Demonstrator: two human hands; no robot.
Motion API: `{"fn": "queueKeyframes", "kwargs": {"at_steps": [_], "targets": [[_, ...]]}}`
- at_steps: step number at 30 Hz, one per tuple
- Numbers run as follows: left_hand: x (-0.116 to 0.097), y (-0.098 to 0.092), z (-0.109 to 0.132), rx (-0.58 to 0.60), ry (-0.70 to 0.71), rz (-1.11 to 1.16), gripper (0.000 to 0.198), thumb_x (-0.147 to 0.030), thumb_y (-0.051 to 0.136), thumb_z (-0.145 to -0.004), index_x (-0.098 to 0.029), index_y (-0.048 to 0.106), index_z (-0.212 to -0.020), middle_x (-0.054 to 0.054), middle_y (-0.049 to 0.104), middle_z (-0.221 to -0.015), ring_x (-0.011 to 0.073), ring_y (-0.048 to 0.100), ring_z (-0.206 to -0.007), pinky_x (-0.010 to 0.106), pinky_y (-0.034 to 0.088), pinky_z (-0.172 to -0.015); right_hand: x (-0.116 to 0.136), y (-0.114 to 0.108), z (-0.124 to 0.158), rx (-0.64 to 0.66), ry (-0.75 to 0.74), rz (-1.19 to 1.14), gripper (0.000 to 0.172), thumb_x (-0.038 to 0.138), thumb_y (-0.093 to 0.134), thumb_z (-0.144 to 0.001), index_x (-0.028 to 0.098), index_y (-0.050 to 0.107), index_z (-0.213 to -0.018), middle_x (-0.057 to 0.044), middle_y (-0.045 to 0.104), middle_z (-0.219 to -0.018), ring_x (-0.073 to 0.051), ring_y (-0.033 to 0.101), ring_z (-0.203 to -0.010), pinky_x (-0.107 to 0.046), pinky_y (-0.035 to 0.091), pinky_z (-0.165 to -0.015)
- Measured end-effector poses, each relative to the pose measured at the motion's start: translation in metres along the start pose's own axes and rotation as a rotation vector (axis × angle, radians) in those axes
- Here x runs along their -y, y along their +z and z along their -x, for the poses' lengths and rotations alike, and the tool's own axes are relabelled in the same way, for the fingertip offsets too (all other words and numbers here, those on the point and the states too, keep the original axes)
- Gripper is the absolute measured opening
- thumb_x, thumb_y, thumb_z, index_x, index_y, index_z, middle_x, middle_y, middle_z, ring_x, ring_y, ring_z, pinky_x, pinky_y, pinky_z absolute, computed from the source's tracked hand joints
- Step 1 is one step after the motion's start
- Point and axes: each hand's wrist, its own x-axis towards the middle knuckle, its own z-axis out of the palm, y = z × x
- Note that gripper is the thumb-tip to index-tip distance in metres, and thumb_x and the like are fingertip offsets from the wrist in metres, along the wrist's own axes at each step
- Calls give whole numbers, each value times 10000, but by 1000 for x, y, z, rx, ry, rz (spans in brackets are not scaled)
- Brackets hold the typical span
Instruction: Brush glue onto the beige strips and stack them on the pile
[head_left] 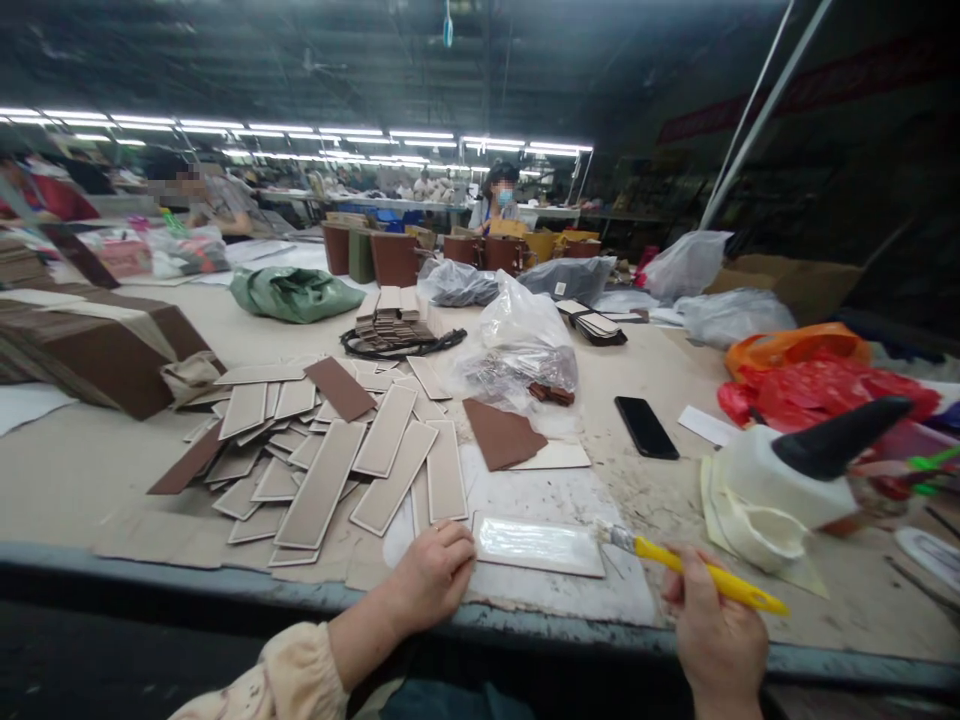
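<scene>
My right hand grips a paintbrush by its yellow handle. The bristles touch the right end of a rectangular panel, whose upper face is coated with a wet, shiny white layer like glue. At the panel's left end, the curled fingers of my left hand press on its edge. Beneath the panel is a stained white sheet. Just left of it spreads a loose pile of similar beige panels with pale borders, a few showing a brown face. A torn brown piece lies behind the coated panel.
A white bottle with a black nozzle and a tape roll are at right. A phone lies beyond the panel. Plastic bags, bundled brown boards and bags of red plastic surround the work. A masked person sits opposite.
</scene>
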Motion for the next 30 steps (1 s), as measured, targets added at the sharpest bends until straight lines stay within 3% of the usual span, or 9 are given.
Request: {"fn": "queueKeyframes", "kwargs": {"at_steps": [3, 5, 7, 12, 16, 18, 22, 30], "targets": [[0, -9, -11, -12, -63, 59, 116, -171, 503, -873, -179, 613, -838, 59, 626, -885, 171, 591, -843, 288, 501, -769, 6, 3, -3, -98, 126, -467, 262, 439, 607, -805, 179, 597, -835, 74, 461, -500, -80, 372, -411, -198, 284, -394], [3, -15, -28, -36, -93, 25, 99, -216, 535, -874, -184, 627, -889, 59, 644, -918, 181, 605, -883, 299, 500, -804, 8, 5, -7, -128, 162, -655, 228, 398, 638, -781, 182, 579, -820, 81, 460, -491, -67, 359, -408, -178, 293, -399], [9, -18, -54, -27, -128, -70, 138, -269, 574, -865, -185, 641, -952, 67, 662, -982, 208, 609, -959, 332, 488, -871, 9, 7, -9, -128, 176, -737, 227, 389, 649, -770, 183, 574, -830, 76, 485, -501, -66, 380, -420, -173, 330, -418], [30, -7, -125, 220, -203, -341, 404, -421, 639, -818, -147, 628, -1114, 153, 570, -1277, 288, 529, -1190, 377, 425, -1001, 9, 9, -9, -90, 187, -787, 263, 409, 664, -753, 175, 585, -845, 62, 515, -515, -63, 388, -415, -172, 343, -410], [49, 3, -158, 337, -185, -382, 348, -399, 683, -759, -141, 663, -992, 149, 657, -1090, 295, 623, -1014, 363, 479, -875, 10, 8, -8, -97, 155, -808, 267, 418, 655, -760, 177, 587, -851, 61, 503, -501, -69, 385, -420, -175, 347, -412], [56, 4, -164, 389, -172, -395, 285, -368, 685, -750, -150, 676, -933, 126, 684, -991, 280, 648, -922, 348, 488, -816, 10, 7, -8, -94, 152, -817, 261, 410, 658, -758, 179, 586, -855, 62, 499, -497, -71, 387, -424, -174, 347, -415], [62, -1, -167, 446, -129, -410, 261, -333, 664, -747, -159, 681, -940, 117, 686, -1001, 283, 638, -934, 345, 481, -813, 11, 7, -8, -88, 170, -827, 272, 421, 665, -751, 179, 586, -848, 60, 504, -506, -69, 388, -426, -170, 338, -412], [47, -5, -160, 433, -114, -430, 221, -257, 511, -821, -143, 682, -902, 126, 682, -979, 254, 643, -913, 337, 492, -833, 10, 6, -10, -94, 221, -815, 281, 428, 694, -695, 180, 613, -799, 48, 493, -495, -81, 397, -437, -180, 336, -402]]}}
